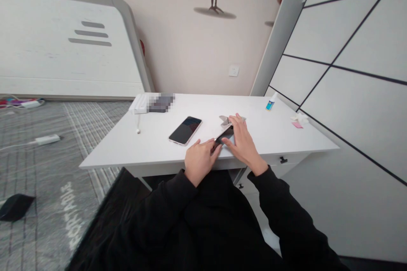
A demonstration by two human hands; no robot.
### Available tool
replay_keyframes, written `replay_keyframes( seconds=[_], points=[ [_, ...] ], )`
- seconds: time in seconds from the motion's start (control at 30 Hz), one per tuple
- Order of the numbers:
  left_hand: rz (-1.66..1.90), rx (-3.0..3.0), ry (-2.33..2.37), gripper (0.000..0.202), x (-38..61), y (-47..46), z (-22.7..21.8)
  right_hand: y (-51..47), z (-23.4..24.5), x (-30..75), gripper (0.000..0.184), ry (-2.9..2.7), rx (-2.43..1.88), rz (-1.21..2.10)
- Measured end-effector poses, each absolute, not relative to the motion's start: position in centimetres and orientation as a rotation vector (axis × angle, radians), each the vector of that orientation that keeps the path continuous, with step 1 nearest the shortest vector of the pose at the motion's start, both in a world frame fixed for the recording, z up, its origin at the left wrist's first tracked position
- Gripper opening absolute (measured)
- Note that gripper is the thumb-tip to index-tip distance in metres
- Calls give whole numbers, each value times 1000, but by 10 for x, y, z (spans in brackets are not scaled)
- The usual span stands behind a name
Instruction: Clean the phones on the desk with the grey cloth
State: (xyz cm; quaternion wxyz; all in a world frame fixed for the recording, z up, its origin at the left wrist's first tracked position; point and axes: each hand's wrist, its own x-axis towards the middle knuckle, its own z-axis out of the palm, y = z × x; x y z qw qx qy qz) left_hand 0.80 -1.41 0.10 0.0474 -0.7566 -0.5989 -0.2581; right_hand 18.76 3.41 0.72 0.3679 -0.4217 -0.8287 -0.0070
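Note:
On the white desk [133, 148] a second phone [225, 134], dark-screened, lies under my hands near the front edge. My left hand [199, 160] is curled, its fingers pinching the phone's near left corner. My right hand [241, 140] lies flat over the phone with fingers stretched out, pressing on it. A crumpled clear film piece [224, 119] sits just beyond my right fingertips. Another phone [185, 130] with a dark screen lies face up to the left, apart from both hands.
A small white and blue bottle [271, 102] stands at the desk's far right, with a pink and white wipe [299, 121] near the wall. A white box [140, 104] sits at the far left corner. Cables and a power strip [47, 139] lie on the rug.

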Motion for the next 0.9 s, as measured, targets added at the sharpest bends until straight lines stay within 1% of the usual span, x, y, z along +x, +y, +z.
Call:
replay_keyframes(
  seconds=[0.13, 0.2, 0.3, 0.37, 0.43, 0.5, 0.63, 0.7, 0.8, 0.9],
  points=[
    [-696, -2344, -1901, 35, 8, -13, 8, 2, 14, 162, 81, -2264, -922, 26],
    [-660, -2335, -1942, 37, 7, -13, 9, -5, 18, 158, 77, -2320, -871, 27],
    [-668, -2309, -1933, 37, 6, -13, 6, 14, 18, 171, 67, -2284, -937, -1],
    [-696, -2302, -1918, 37, 5, -14, 2, 34, 14, 185, 65, -2190, -1050, -35],
    [-724, -2294, -1907, 37, 6, -14, 0, 45, 11, 192, 67, -2110, -1132, -70],
    [-733, -2290, -1892, 34, 7, -14, 0, 40, 8, 188, 71, -2098, -1128, -78],
    [-700, -2321, -1876, 31, 7, -13, 5, 2, 11, 165, 79, -2243, -945, -21],
    [-682, -2330, -1884, 32, 6, -13, 7, -6, 14, 162, 77, -2309, -898, -14],
    [-697, -2318, -1874, 34, 5, -14, 5, 13, 14, 180, 69, -2264, -999, -53],
    [-728, -2296, -1864, 34, 5, -15, 1, 40, 11, 202, 67, -2130, -1138, -96]
  ],
)
